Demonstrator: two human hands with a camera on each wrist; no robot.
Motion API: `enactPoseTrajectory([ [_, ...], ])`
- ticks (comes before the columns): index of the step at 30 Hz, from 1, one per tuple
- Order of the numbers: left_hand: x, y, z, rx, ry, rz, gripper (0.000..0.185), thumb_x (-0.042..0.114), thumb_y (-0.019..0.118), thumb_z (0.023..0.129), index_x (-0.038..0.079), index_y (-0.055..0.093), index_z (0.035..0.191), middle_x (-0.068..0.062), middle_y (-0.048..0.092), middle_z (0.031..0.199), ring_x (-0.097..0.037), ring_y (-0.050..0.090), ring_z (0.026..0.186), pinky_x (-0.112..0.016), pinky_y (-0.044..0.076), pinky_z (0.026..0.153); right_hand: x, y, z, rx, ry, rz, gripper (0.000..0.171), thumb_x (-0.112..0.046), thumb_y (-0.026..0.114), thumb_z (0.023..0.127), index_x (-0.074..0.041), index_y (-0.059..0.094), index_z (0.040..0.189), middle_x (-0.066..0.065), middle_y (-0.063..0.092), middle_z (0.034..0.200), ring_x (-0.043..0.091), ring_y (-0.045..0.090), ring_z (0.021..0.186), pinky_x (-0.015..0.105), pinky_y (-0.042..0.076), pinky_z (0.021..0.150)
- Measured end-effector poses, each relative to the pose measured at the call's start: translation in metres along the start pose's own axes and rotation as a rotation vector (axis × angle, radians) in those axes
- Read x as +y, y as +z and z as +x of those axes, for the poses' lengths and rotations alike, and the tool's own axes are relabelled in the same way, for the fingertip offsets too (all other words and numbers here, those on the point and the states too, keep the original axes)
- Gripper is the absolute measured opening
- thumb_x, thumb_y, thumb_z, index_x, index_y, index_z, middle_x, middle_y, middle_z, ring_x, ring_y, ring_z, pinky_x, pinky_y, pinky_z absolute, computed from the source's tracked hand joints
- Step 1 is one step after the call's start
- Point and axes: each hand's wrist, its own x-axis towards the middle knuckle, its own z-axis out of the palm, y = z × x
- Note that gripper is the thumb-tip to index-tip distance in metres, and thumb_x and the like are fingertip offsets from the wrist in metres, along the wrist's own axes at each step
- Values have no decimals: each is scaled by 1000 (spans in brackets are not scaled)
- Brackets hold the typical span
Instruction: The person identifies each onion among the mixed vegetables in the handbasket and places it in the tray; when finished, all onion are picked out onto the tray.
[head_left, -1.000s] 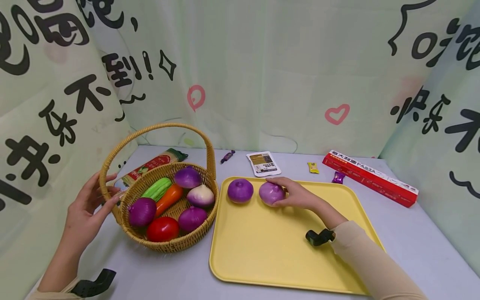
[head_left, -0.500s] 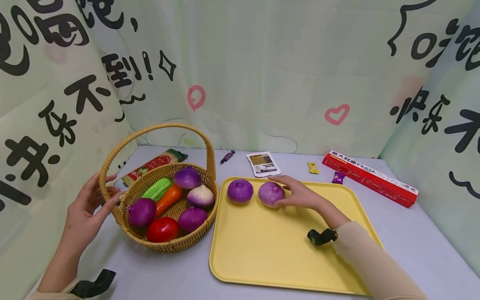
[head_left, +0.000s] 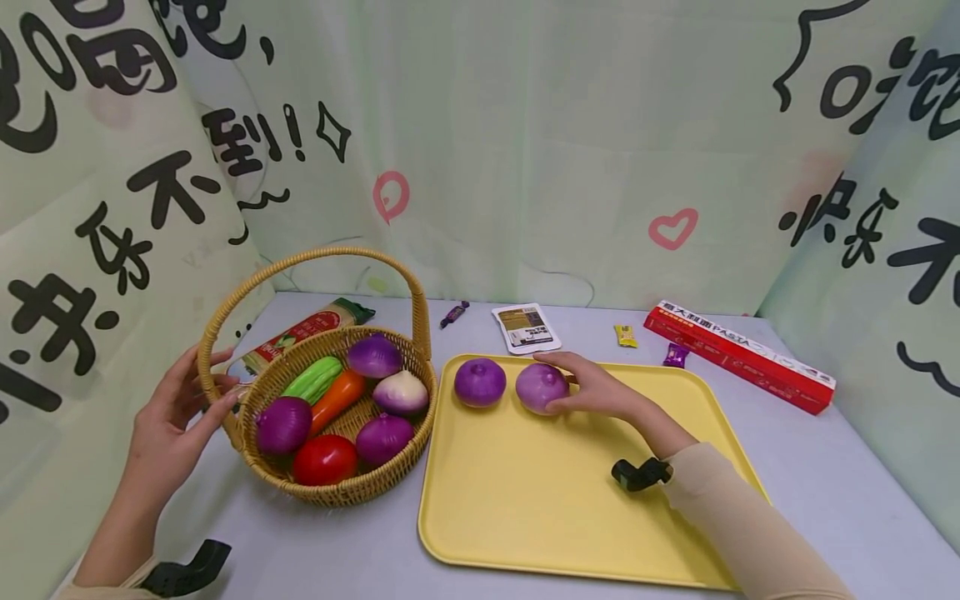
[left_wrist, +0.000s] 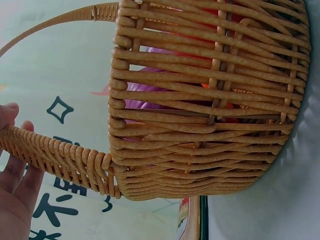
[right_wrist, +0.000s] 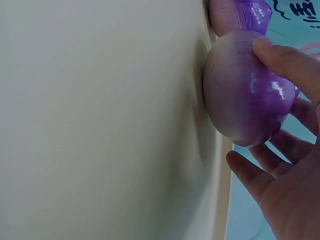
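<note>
My left hand point(head_left: 174, 417) holds the side of the handle point(head_left: 217, 333) of a wicker basket point(head_left: 337, 496); in the left wrist view the fingers point(left_wrist: 30, 182) lie behind the handle. My right hand point(head_left: 596, 390) grips a light purple onion point(head_left: 538, 387) at the back of a yellow tray point(head_left: 562, 500). The thumb point(right_wrist: 287, 62) presses on the onion, with the other fingers on its far side. Beside it on the tray sits a darker purple onion point(head_left: 480, 382). Inside the basket lie a tomato point(head_left: 326, 460), a carrot point(head_left: 337, 400), a ridged green vegetable point(head_left: 313, 380) and several onions point(head_left: 385, 438).
Along the back of the table lie a red pasta box point(head_left: 738, 357), a white packet point(head_left: 527, 328), a yellow candy point(head_left: 626, 336), a purple candy point(head_left: 676, 356) and a dark wrapped candy point(head_left: 454, 314). A red and green packet point(head_left: 307, 329) is behind the basket. Printed curtains surround the table.
</note>
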Motion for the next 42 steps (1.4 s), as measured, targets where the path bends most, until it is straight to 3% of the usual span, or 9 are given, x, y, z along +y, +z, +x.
enactPoseTrajectory([
  [8,0,1,-1,5,6,-13,75,-11,63,81,14,35,146,23,52,127,12,55,103,1,42,84,0,-4,-4,-7,33,-19,72,-24,76,78,-9,43,140,17,46,139,35,45,128,46,48,99],
  [20,-2,-1,-1,1,11,0,74,-11,62,82,15,34,146,21,52,128,13,55,103,0,42,85,8,-11,-13,0,27,17,70,-18,75,79,-6,43,140,19,45,140,38,42,130,47,47,99],
  [30,0,0,0,-2,-2,-1,73,-8,62,83,16,34,146,26,50,127,12,55,103,1,42,84,8,-15,-16,12,33,22,72,-19,75,79,-5,42,141,20,42,143,42,39,131,54,42,101],
  [42,-1,0,0,-2,-6,-3,73,-9,62,83,15,34,146,23,51,128,13,55,104,0,41,85,6,-7,-11,3,57,-10,73,-25,76,79,-10,41,142,18,45,140,36,44,128,46,48,98],
])
